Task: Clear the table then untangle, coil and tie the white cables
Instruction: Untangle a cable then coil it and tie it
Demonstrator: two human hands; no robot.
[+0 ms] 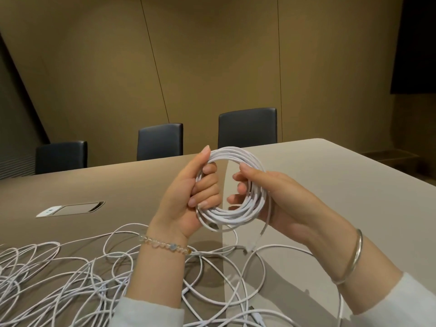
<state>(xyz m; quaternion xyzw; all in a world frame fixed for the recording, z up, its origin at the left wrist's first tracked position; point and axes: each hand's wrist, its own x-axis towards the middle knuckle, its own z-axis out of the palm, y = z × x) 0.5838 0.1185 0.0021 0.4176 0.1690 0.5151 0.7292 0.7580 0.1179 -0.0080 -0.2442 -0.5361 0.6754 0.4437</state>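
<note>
A round coil of white cable (232, 214) is held upright above the table between both hands. My left hand (188, 192) grips the coil's left side, fingers curled through the ring and thumb up along its outer edge. My right hand (276, 194) grips the right side with its fingers hooked inside the ring. A short free end with a connector (250, 247) hangs down from the coil. Below and to the left, a tangle of loose white cables (77, 279) sprawls over the table.
The long grey-brown table (318, 166) runs away to the right. A recessed socket hatch (70, 208) lies in its top at the left. Three dark chairs (247, 128) stand along the far edge, before a tan panelled wall.
</note>
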